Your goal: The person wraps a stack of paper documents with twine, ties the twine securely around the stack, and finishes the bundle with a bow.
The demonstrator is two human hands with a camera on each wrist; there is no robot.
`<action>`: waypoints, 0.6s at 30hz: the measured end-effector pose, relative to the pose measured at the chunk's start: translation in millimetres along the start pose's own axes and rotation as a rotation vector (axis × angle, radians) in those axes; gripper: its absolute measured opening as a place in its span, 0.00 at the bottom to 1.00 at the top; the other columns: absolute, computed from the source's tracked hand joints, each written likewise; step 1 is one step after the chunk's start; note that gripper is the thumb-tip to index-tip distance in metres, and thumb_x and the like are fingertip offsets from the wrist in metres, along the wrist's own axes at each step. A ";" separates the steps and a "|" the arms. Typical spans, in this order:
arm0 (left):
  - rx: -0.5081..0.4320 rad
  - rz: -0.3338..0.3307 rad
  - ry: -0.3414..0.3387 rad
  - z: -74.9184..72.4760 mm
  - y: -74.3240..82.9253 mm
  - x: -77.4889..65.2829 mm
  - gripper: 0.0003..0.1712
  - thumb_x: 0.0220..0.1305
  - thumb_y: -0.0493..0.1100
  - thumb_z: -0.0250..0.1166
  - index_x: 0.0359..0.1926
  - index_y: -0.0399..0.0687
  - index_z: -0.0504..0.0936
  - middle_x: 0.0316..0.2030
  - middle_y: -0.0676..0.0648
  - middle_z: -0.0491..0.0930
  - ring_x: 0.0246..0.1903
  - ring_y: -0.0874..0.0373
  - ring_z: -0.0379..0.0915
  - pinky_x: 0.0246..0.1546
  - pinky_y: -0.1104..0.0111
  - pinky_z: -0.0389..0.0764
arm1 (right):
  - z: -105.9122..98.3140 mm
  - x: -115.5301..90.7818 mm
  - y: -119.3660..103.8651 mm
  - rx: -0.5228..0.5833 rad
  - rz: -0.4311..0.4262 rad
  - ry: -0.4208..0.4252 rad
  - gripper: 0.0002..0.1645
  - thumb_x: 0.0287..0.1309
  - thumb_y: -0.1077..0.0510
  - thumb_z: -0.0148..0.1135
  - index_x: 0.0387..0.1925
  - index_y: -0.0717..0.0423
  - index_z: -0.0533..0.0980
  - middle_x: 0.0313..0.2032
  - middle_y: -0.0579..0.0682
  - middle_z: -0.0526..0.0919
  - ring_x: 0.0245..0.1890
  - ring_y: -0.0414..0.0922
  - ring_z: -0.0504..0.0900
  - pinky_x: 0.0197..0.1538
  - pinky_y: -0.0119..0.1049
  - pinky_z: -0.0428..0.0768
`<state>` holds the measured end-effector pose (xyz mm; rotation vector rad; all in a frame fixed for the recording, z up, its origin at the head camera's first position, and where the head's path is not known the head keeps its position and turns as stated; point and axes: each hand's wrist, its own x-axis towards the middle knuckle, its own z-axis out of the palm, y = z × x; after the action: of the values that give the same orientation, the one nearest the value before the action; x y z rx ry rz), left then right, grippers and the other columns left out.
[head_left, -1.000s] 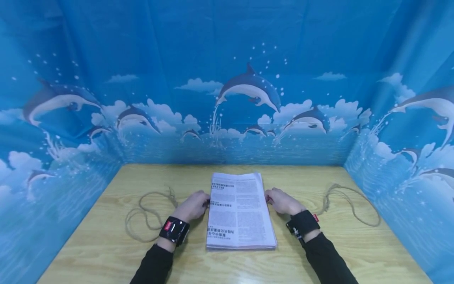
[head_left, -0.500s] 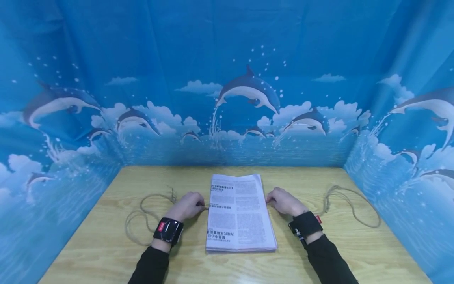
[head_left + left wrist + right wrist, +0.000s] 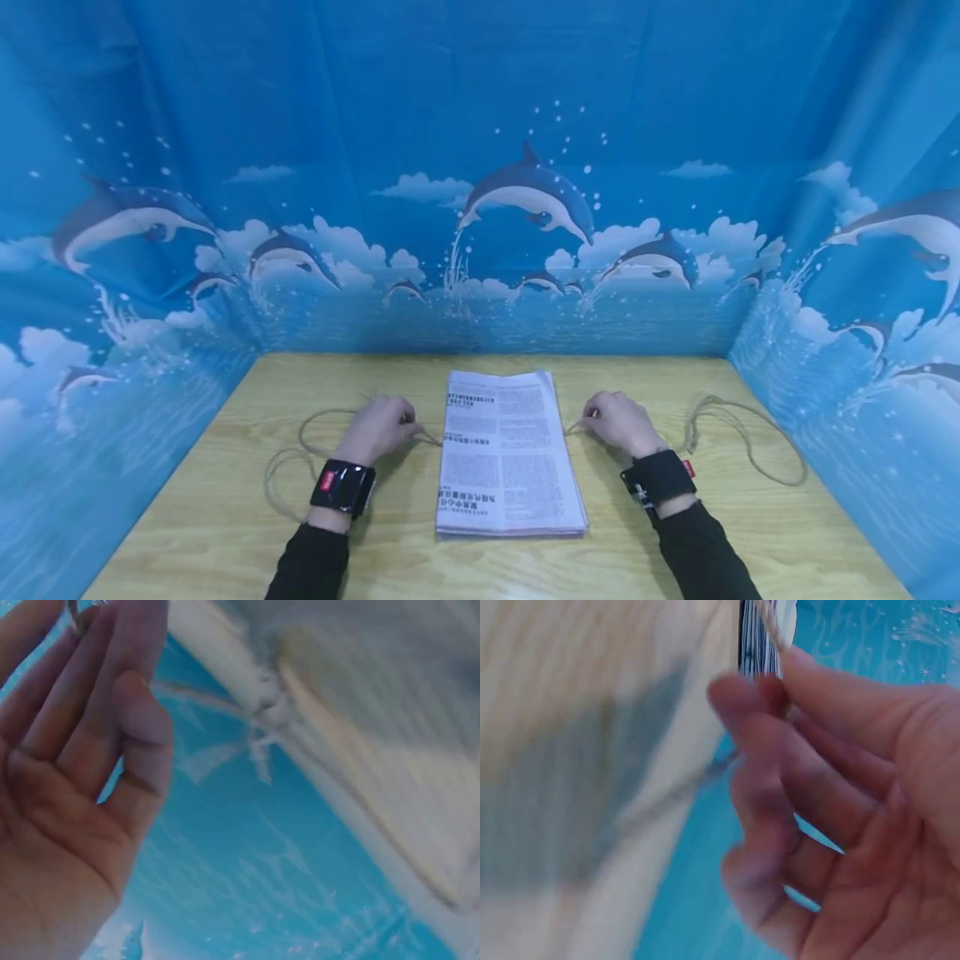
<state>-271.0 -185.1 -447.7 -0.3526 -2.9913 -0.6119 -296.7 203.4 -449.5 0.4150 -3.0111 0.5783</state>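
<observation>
A folded stack of newspapers [image 3: 510, 467] lies on the table, printed side up. Brown twine emerges from both its long sides, its middle hidden beneath the stack. My left hand [image 3: 377, 429], just left of the papers, pinches the twine between thumb and forefinger; a short taut length [image 3: 431, 439] runs to the stack's edge. In the left wrist view the twine [image 3: 202, 697] stretches from my fingertips. On the other side, my right hand [image 3: 622, 423] pinches the twine near the stack's right edge. The right wrist view shows the twine [image 3: 771, 622] leaving between thumb and finger.
Slack twine loops [image 3: 272, 479] lie left of my left wrist, and another slack loop [image 3: 750, 450] curves over the table at the right. The wooden table [image 3: 225, 550] ends against a blue dolphin-print curtain [image 3: 480, 325] at the back and sides.
Both hands have drawn outward from the newspaper's edges, the left hand leftward and the right hand rightward. Short lengths of twine now show between each hand and the stack, which stays in place.
</observation>
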 end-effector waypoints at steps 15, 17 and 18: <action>-0.522 -0.021 0.230 7.6 17.4 8.7 0.08 0.65 0.43 0.65 0.45 0.53 0.86 0.38 0.54 0.85 0.38 0.61 0.80 0.42 0.63 0.81 | 12.5 11.6 -20.9 0.950 0.182 0.169 0.08 0.67 0.66 0.55 0.41 0.63 0.64 0.42 0.67 0.85 0.40 0.51 0.86 0.47 0.46 0.84; -0.562 -0.038 0.255 7.2 20.5 10.8 0.09 0.65 0.43 0.65 0.46 0.52 0.85 0.38 0.53 0.86 0.38 0.60 0.80 0.42 0.63 0.81 | 14.5 10.8 -23.3 1.036 0.207 0.156 0.09 0.68 0.66 0.54 0.43 0.63 0.63 0.44 0.67 0.84 0.41 0.47 0.87 0.50 0.48 0.82; -0.583 -0.041 0.269 6.6 22.6 12.1 0.10 0.66 0.42 0.65 0.47 0.50 0.85 0.38 0.51 0.86 0.38 0.59 0.81 0.42 0.63 0.81 | 15.8 10.5 -24.3 1.066 0.211 0.150 0.10 0.68 0.66 0.54 0.45 0.64 0.63 0.45 0.67 0.84 0.41 0.46 0.87 0.52 0.48 0.82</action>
<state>-277.5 -159.7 -443.8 -0.2120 -2.5178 -1.4083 -300.1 173.2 -454.4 0.0482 -2.3434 2.0832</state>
